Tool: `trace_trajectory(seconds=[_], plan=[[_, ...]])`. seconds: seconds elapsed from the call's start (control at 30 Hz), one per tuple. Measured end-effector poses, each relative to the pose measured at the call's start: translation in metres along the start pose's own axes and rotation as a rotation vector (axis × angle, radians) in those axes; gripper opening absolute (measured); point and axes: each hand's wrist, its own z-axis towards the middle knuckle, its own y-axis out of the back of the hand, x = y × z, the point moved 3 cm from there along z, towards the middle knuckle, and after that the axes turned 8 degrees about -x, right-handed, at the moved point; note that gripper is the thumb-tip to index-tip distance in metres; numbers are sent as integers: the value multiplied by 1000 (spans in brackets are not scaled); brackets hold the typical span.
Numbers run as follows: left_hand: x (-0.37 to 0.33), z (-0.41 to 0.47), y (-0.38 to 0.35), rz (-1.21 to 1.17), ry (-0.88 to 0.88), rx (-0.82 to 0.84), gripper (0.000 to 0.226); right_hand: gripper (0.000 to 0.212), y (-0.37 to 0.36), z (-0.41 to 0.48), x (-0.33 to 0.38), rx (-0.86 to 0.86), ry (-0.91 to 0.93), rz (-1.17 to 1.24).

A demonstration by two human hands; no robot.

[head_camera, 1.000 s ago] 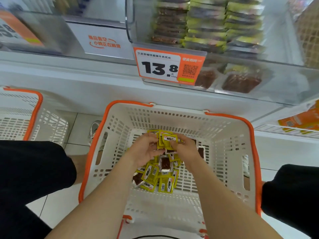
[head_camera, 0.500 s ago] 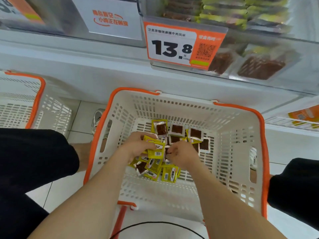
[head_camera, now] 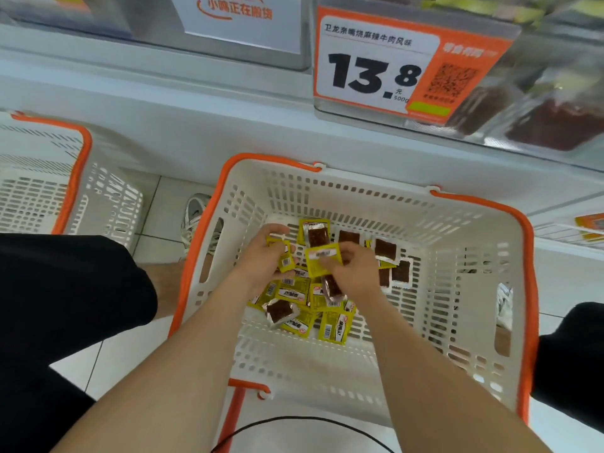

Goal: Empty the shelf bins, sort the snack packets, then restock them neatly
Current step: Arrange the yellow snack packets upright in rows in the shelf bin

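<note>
Both hands are down inside a white plastic basket (head_camera: 457,230) with an orange rim, which stands on the tiled floor below the shelf. The left hand (head_camera: 261,256) has its fingers curled round a small clutch of yellow packets (head_camera: 285,260), barcode side up. The right hand (head_camera: 354,273) pinches a single yellow packet (head_camera: 322,260) between thumb and fingertips, just beside the left hand's clutch. A brown-windowed packet (head_camera: 331,289) shows from under the right hand. Whether the hand grips it or it merely lies there, I cannot tell.

Beneath the hands a loose pile of packets (head_camera: 300,308) lies jumbled on the basket floor. Some are yellow side up, and some show the dark snack through a clear window. Toward the far wall of the basket, a rough row of packets (head_camera: 385,251) lies flat, window side up and side by side.

A second basket (head_camera: 108,204), also white with an orange rim, stands to the left, well apart from the first. Above, a clear shelf bin (head_camera: 539,76) holds more packets, blurred. An orange price tag (head_camera: 376,70) reading 13.8 sits on its front. A white sign (head_camera: 242,21) with orange lettering hangs to the left of the tag. A sneaker (head_camera: 196,217) shows between the two baskets, and a black cable (head_camera: 294,420) curves across the bottom of the view.
</note>
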Motion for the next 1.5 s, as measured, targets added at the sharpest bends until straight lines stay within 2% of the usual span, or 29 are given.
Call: trace_trajectory(seconds=[0.07, 0.1, 0.17, 0.2, 0.3, 0.37, 0.43, 0.47, 0.53, 0.63, 0.7, 0.77, 0.83, 0.93, 1.03, 1.13, 1.23, 1.33, 1.43, 1.5], plan=[[-6, -3, -8, -77, 43, 79, 20, 23, 3, 8, 13, 92, -123, 266], [-9, -6, -13, -119, 76, 129, 18, 28, 1, 11, 19, 186, -162, 315], [-14, -8, -20, -180, 119, 215, 31, 35, -3, 13, 29, 332, -158, 251], [-16, -8, -21, -185, 111, 233, 31, 36, -6, 14, 33, 347, -127, 201], [-16, -7, -12, -151, 74, 243, 24, 37, -10, 18, 38, 201, 51, -66], [-16, -6, -5, -163, 47, 185, 24, 36, -11, 23, 32, 118, 54, -86], [-18, -4, -1, -179, -22, 80, 25, 13, -17, 25, 19, 61, 32, -43], [-18, -2, 1, -167, -57, 25, 24, 6, -20, 24, 14, 8, 85, -163], [-17, 1, 3, -150, -86, -22, 19, 15, -31, 16, 4, -46, 255, -522], [-15, 2, 4, -185, -37, 20, 3, 46, -59, -4, -5, 118, 501, -886], [-13, 2, 6, -212, -9, 38, 12, 61, -72, -13, -11, 197, 604, -1077], [-13, 2, 7, -237, -9, 49, 22, 53, -76, -15, -15, 192, 608, -1140], [-12, 2, 8, -208, -29, 39, 30, 35, -75, -8, -16, 191, 540, -1011], [-15, -2, 7, -130, -64, 9, 46, 17, -57, 4, -2, 152, 347, -549], [-21, -9, 1, -81, -119, -69, 52, 17, -25, 13, 23, 72, 146, -121], [-33, -22, -9, -146, -78, -42, 61, 12, -1, 11, 48, 220, 18, 159], [-46, -37, -17, -158, 45, 65, 71, 30, 18, 5, 76, 334, 174, 133], [-59, -52, -24, -159, 148, 227, 60, 29, 33, -2, 102, 337, 352, -87], [-73, -71, -28, -132, 143, 337, 42, 25, 55, -19, 121, 276, 456, -224], [-76, -77, -29, -149, 133, 385, 40, 19, 64, -25, 128, 180, 498, -298]])
